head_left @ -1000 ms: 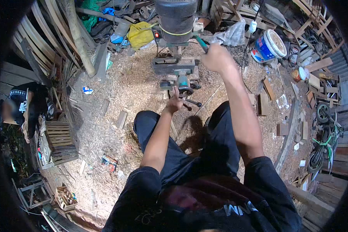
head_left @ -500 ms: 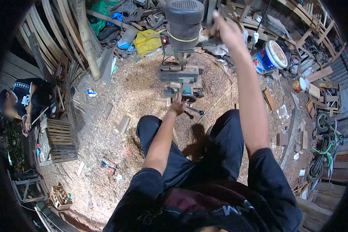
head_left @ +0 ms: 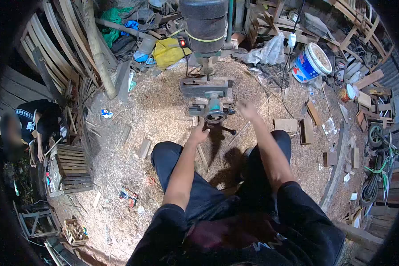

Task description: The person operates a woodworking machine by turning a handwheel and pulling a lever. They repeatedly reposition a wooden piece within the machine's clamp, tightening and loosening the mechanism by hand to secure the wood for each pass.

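In the head view a workshop machine stands ahead of me, its dark motor [head_left: 204, 22] on top and a drilling tool [head_left: 208, 76] pointing down at a dark block of wood [head_left: 204, 88] held in the vise. Below that is a handwheel [head_left: 215, 117] with a black-tipped lever [head_left: 228, 131]. My left hand [head_left: 200, 132] is at the wheel's lower left, thumb spread from the fingers, fingertips close to the rim. To the right of the vise hovers my right hand [head_left: 247, 109], smeared by motion, its fingers unclear.
Wood shavings [head_left: 133, 177] cover the floor. Wood blocks [head_left: 306, 131] lie to the right, below a paint bucket [head_left: 311, 63]. A hanging cable [head_left: 284, 82] runs down beside it. At the far left a person [head_left: 35, 126] sits by a slatted crate [head_left: 71, 166].
My right hand has come down from beside the motor to the right of the vise. My left hand has shifted slightly down and left from the wheel. The camera view has tilted a little.
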A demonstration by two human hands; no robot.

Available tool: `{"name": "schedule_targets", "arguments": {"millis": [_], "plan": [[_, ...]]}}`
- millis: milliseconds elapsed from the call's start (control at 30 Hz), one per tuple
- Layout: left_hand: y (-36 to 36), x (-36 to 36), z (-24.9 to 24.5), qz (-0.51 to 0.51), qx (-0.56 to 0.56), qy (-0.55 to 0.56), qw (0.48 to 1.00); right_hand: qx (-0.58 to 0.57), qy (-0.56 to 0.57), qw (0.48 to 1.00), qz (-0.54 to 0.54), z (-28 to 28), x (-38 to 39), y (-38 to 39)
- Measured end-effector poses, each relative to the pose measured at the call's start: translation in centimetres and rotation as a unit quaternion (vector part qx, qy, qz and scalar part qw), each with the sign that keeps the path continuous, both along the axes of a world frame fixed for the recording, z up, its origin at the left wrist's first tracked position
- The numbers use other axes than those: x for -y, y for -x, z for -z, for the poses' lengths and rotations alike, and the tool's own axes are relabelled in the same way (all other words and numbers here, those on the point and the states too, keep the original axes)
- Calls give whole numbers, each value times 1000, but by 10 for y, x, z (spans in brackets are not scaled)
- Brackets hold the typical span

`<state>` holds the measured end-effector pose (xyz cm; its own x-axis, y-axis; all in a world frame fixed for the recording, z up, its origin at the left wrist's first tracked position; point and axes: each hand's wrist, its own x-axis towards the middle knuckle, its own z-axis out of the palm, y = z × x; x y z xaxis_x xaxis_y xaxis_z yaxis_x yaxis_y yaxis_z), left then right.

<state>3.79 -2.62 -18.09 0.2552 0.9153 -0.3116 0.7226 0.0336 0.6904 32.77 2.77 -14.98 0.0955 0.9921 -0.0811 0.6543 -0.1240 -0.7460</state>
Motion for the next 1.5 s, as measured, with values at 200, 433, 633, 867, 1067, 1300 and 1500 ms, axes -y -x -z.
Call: {"name": "schedule_targets", "arguments": {"millis": [200, 433, 633, 867, 1067, 1300, 1500], "plan": [[-8, 4, 37, -41, 95, -24, 994, 47, 178, 983, 23, 101, 90, 40], [-18, 3, -8, -57, 183, -1, 981, 114, 112, 984, 78, 148, 89, 49], [-16, 1, 23, -64, 204, -45, 976, 123, 142, 977, 96, 158, 82, 59], [-19, -3, 29, -61, 236, -10, 970, 155, 171, 969, 82, 168, 77, 44], [-9, -18, -9, -53, 174, -65, 981, 160, 143, 967, 135, 109, 43, 40], [-17, -101, -191, -151, 191, -430, 869, -52, -328, 930, 156, -99, -87, 16], [-48, -189, -366, -61, 202, -746, 631, -221, -324, 910, 134, -273, -198, 23]]}}
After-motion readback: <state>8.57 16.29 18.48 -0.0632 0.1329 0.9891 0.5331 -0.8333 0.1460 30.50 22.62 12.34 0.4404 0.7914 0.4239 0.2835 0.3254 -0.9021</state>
